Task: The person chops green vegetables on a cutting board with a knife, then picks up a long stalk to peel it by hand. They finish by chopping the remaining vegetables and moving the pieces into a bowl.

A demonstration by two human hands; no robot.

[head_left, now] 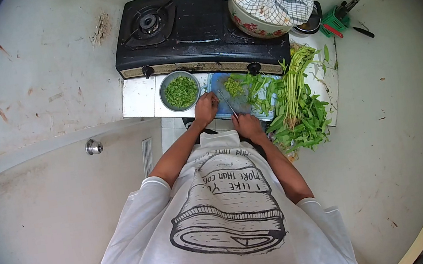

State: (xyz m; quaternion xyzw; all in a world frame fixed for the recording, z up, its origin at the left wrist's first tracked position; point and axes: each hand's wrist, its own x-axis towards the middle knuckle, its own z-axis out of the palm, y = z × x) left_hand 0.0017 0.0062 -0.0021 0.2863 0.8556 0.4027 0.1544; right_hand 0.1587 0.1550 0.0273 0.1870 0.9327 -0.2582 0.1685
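Observation:
My right hand (247, 125) grips a knife (228, 105), whose thin blade lies across the blue cutting board (224, 113) and points away from me. My left hand (207, 108) is at the board's left edge, close to the bowl. Its fingers are curled together, and I cannot make out anything in them. A small heap of chopped greens (233, 85) lies on the far part of the board. Loose leaves (260, 90) spread over its right side. To the left stands a grey bowl (164, 102) holding finely chopped greens (181, 92).
A large pile of leafy stems (298, 93) covers the counter's right end and hangs over its front edge. Behind the board is a black two-burner gas stove (196, 20). A cloth-covered flowered pot (256, 27) sits on its right side. A green basket (333, 20) holds utensils.

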